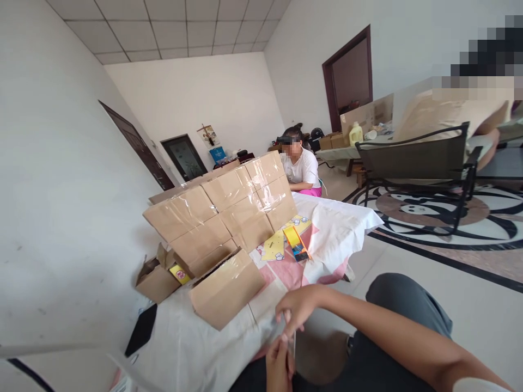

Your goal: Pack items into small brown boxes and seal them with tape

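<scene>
Over my lap at the table's near edge, my two hands touch. My left hand (pixel 279 358) is closed, its thumb and fingers pinched at a fingertip of my right hand (pixel 300 306). The right hand comes in from the right, back upward, with loosely bent fingers apart; nothing shows in it. Just beyond them on the table stands a cardboard box (pixel 231 288) with its opening facing away. An orange tape dispenser (pixel 297 245) with yellow tape lies on a yellow printed sheet (pixel 274 246) to the right of the box.
Taped cartons (pixel 241 209) are stacked across the table, which has a white and pink cloth (pixel 335 223). At the left sits an open small box (pixel 157 280) near a black flat object (pixel 141 329). Another person (pixel 304 166) sits behind the stack; one more sits in a chair (pixel 412 158).
</scene>
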`<act>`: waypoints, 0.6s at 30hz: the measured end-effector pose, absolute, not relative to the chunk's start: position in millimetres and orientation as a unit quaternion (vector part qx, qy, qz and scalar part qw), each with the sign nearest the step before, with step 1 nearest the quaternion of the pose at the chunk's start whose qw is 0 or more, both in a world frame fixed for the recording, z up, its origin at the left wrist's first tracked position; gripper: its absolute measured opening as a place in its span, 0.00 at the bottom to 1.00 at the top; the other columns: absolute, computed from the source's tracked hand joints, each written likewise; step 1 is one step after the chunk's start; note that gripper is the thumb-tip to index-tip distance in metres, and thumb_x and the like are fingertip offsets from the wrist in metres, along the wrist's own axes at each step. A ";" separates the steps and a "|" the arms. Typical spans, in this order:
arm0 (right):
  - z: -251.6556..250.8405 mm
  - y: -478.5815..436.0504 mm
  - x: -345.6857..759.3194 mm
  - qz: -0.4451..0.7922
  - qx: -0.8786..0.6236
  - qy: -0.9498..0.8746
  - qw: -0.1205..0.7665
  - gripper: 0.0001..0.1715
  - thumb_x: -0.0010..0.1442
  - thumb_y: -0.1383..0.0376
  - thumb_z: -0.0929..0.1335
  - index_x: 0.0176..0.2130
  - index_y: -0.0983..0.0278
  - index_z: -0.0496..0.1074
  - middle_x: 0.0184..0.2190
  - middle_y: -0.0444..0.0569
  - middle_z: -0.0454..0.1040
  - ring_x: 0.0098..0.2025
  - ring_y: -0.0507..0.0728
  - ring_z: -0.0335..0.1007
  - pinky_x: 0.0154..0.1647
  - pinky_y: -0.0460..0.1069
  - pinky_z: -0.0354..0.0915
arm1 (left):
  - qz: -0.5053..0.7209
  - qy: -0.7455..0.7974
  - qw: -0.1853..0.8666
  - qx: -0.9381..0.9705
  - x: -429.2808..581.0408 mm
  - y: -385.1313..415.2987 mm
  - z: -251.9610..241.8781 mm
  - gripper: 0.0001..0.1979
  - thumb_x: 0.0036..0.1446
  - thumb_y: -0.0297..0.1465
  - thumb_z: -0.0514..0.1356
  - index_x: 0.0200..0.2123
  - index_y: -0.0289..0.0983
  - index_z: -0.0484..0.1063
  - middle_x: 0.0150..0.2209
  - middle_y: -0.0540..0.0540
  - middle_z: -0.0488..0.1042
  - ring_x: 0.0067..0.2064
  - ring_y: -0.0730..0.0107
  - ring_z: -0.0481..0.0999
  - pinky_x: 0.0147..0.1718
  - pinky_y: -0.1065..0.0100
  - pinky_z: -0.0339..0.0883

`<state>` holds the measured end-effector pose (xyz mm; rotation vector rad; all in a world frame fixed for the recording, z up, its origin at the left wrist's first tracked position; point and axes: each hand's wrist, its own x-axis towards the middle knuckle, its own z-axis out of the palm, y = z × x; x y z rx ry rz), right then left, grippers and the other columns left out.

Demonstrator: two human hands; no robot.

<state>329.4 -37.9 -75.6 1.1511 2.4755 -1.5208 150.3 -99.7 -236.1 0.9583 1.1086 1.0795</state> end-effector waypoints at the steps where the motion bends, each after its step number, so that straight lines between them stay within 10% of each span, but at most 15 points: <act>1: -80.2 -38.5 324.1 -0.475 0.364 0.801 0.019 0.32 0.51 0.53 0.77 0.51 0.62 0.71 0.32 0.40 0.76 0.26 0.52 0.75 0.38 0.47 0.67 | 0.473 0.479 0.618 0.406 150.4 -98.8 -235.8 0.38 0.30 0.69 0.66 0.22 0.38 0.69 0.09 0.59 0.47 0.15 0.82 0.41 0.19 0.71 0.35; 18: -94.7 -28.2 328.9 -0.544 0.349 0.763 -0.004 0.05 0.58 0.66 0.64 0.36 0.63 0.69 0.23 0.40 0.74 0.23 0.51 0.73 0.30 0.45 0.63 | 0.452 0.455 0.629 0.439 151.4 -107.1 -224.5 0.37 0.41 0.65 0.67 0.31 0.34 0.75 0.13 0.57 0.55 0.18 0.82 0.45 0.20 0.73 0.36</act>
